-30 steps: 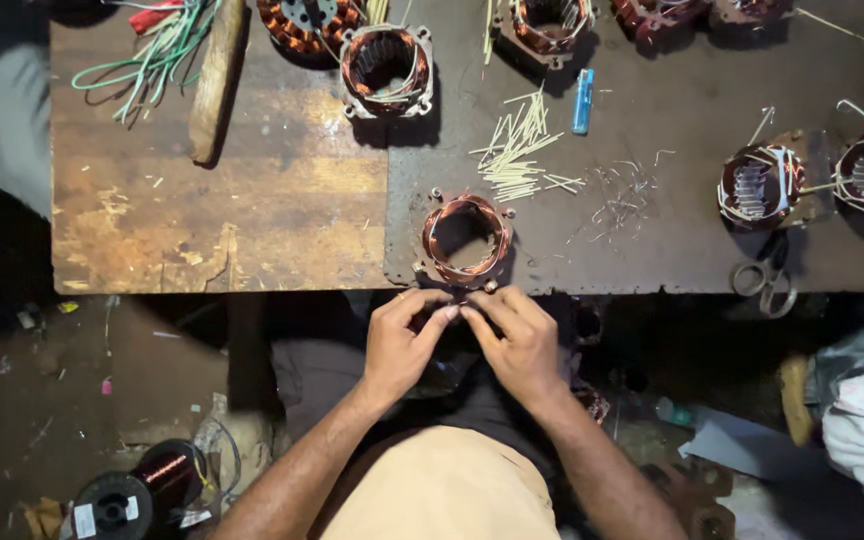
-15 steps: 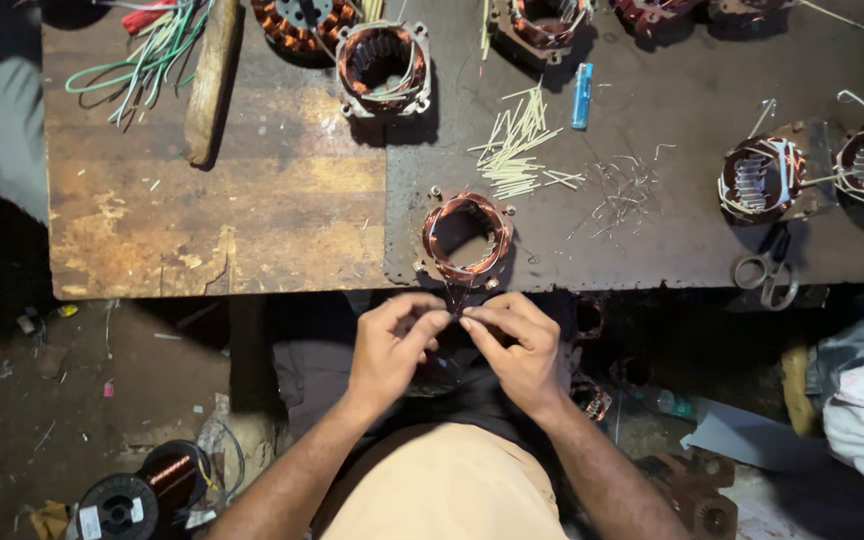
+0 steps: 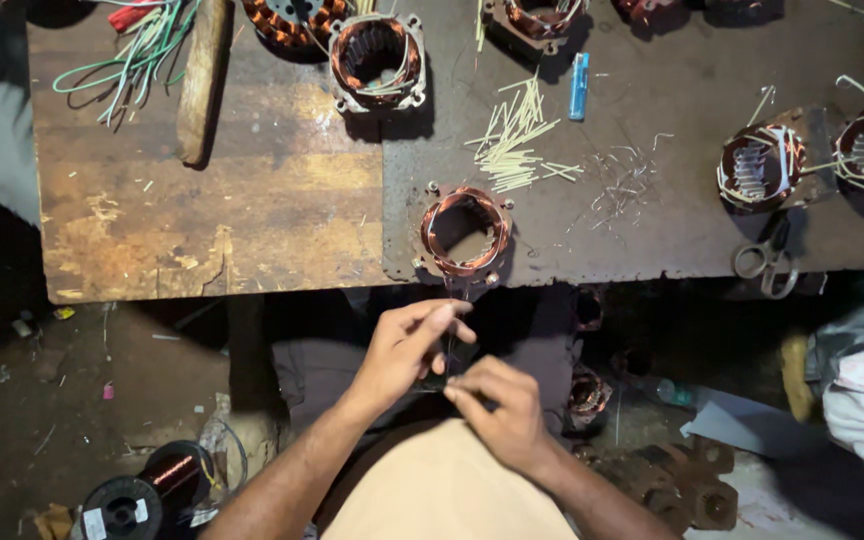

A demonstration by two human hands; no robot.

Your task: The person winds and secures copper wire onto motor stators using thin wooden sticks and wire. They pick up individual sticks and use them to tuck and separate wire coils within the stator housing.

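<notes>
Across the top of the view: a long workbench (image 3: 252, 220), left part bare worn wood, right part dark metal sheet.
Bench load: several more wound stators along the far edge, one (image 3: 376, 60) just past the middle; a wooden mallet (image 3: 202, 80) and a bundle of green and white wires (image 3: 142, 50) at the left; a scatter of pale insulation sticks (image 3: 517, 135) beside a blue lighter (image 3: 579, 85); scissors (image 3: 767, 262) at the near right edge.
Floor: 2 spools of copper wire (image 3: 147, 490) at lower left; rusty metal parts (image 3: 682, 485) at lower right.
Stator in hand's reach: 1 copper-wound stator (image 3: 465, 232) sits flat at the near edge of the bench, directly above both hands, untouched.
Wire lead: thin strands (image 3: 452, 320) run down from that stator into the fingers; too fine to tell how many.
Left hand (image 3: 402, 350): fingers curled, thumb and forefinger pinching the strands.
Right hand (image 3: 497, 405): fingers closed, tips pinching the same strands just below the left.
Change: 1 second ago both hands were up against the stator's near rim, side by side; now they have dropped well below the bench edge and the right sits lower than the left.
Meaning: the lead appears drawn out taut from the winding, so the work has likely moved from the coil itself to the lead's free end.
</notes>
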